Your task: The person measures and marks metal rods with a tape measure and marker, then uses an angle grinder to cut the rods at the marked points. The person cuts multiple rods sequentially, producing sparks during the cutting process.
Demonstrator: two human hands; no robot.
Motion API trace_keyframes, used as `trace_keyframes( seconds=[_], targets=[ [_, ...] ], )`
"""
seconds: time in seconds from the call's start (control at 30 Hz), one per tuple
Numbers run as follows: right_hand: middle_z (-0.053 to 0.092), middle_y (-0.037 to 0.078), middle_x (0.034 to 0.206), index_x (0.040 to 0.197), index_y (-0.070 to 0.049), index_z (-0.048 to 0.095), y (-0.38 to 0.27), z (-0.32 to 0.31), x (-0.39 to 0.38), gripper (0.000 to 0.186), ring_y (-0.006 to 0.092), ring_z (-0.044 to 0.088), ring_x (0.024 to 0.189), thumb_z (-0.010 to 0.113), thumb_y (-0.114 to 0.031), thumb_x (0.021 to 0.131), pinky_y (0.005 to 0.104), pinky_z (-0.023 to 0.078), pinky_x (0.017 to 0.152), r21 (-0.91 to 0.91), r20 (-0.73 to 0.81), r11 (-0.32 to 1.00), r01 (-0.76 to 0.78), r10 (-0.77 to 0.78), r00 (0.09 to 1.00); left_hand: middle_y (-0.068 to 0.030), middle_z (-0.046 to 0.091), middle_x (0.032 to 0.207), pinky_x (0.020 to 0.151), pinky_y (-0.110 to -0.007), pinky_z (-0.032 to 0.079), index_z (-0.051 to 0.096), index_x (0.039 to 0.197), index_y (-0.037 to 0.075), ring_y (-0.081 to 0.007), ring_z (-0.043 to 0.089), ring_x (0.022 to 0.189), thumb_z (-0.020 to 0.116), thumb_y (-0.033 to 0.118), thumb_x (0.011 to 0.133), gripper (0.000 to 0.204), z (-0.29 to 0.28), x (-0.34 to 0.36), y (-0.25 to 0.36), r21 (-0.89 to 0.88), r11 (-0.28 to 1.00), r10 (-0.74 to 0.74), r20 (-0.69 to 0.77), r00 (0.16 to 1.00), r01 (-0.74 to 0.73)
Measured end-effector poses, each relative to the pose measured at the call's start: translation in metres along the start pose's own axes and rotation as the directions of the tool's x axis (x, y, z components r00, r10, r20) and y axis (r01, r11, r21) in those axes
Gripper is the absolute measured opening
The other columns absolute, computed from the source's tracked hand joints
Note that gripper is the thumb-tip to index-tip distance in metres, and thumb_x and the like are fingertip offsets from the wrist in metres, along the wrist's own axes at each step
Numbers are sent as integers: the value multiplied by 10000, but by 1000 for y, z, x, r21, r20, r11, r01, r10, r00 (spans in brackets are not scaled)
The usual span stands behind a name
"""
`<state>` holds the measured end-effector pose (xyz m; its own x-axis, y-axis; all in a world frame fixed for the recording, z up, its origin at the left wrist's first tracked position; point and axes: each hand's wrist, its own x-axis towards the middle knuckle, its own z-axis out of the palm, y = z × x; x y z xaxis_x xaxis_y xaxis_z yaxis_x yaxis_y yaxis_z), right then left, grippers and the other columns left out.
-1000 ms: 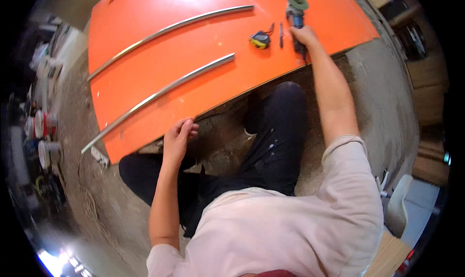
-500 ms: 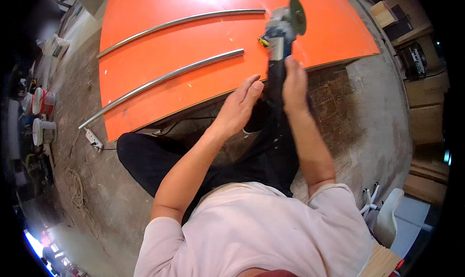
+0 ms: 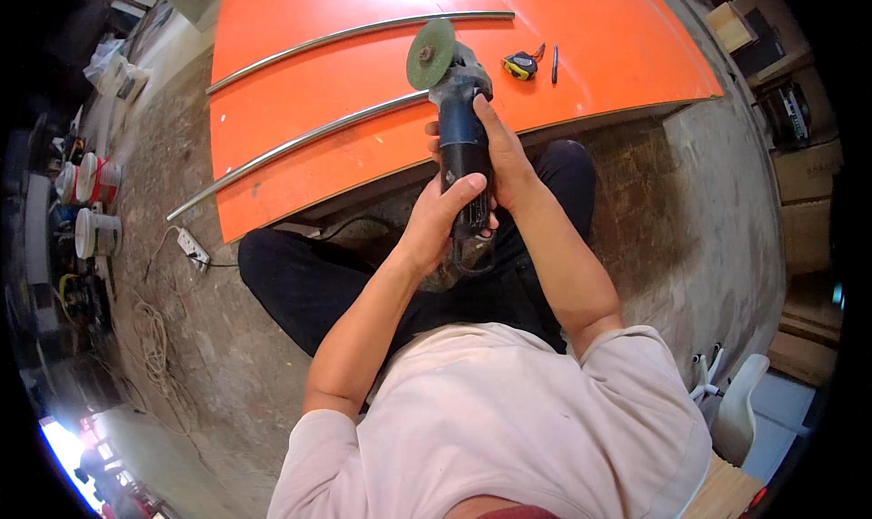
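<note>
An angle grinder (image 3: 463, 124) with a green disc (image 3: 431, 54) is held up between both my hands, its disc end pointing away from me. My left hand (image 3: 434, 217) wraps the black rear end of the body, near the cord. Higher up, my right hand (image 3: 505, 156) grips the body just below the head, thumb along its side. Beyond the tool lies an orange board (image 3: 363, 165) carrying two metal tubes: a far tube (image 3: 363, 32) and a near tube (image 3: 300, 141), whose right end is hidden behind the grinder.
A tape measure (image 3: 520, 65) and a dark pen (image 3: 555, 65) lie on the board, right of the grinder. A white power strip (image 3: 192, 247) rests on the floor by my left knee. White buckets (image 3: 97, 233) stand at far left; a coiled cord (image 3: 154, 342) lies nearer.
The grinder has turned, so its disc now faces left and toward me, and it has moved left. My left hand, previously off the tool, has closed around its rear end.
</note>
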<state>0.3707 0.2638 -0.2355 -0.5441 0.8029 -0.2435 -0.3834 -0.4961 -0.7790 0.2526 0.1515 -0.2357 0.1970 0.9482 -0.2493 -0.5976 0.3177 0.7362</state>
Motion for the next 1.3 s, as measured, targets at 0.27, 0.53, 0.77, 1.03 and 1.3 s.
trace_keyframes(
  seconds=[0.27, 0.53, 0.77, 1.03, 1.3],
  targets=[
    [740, 142, 1104, 1389, -42, 601, 11, -25, -4, 750, 240, 769, 901, 470, -720, 1097, 400, 657, 815, 238, 15, 971, 31, -36, 999, -76, 675, 987, 708, -326, 599, 570, 1229, 28, -159, 713, 797, 776, 417, 1009, 492, 8, 9, -5, 245, 969, -11, -31, 999, 19],
    [749, 131, 986, 1249, -57, 633, -1, -46, -5, 789, 224, 771, 811, 414, -792, 1063, 376, 656, 719, 264, -114, 964, 2, 29, 993, -96, 676, 1051, 697, -326, 592, 540, 1343, -13, -164, 690, 784, 784, 379, 1001, 574, 19, 34, -21, 381, 922, 73, -13, 997, -63],
    [752, 120, 974, 1275, -46, 644, 1, -58, 0, 801, 241, 764, 811, 428, -789, 1065, 406, 649, 749, 227, -146, 974, -10, 44, 988, -86, 677, 981, 669, -328, 582, 575, 1233, 15, -173, 704, 758, 794, 424, 987, 525, 18, 40, -16, 352, 927, -113, -72, 991, 132],
    [746, 96, 1090, 1378, -81, 609, 1, -74, -1, 654, 215, 763, 912, 550, -667, 1093, 388, 655, 829, 192, -43, 971, 141, -135, 990, -77, 713, 959, 680, -338, 610, 662, 1157, 30, -178, 707, 779, 803, 425, 940, 472, 20, 48, -13, 263, 964, -63, 50, 997, 48],
    [693, 128, 1089, 1469, 19, 525, 3, -63, -8, 719, 242, 713, 962, 614, -589, 1097, 452, 606, 954, 169, 15, 981, 91, -95, 995, -172, 712, 945, 656, -364, 584, 557, 1330, -94, -252, 730, 762, 824, 435, 872, 749, 19, 22, 1, 405, 914, -4, -49, 999, 24]
  ],
)
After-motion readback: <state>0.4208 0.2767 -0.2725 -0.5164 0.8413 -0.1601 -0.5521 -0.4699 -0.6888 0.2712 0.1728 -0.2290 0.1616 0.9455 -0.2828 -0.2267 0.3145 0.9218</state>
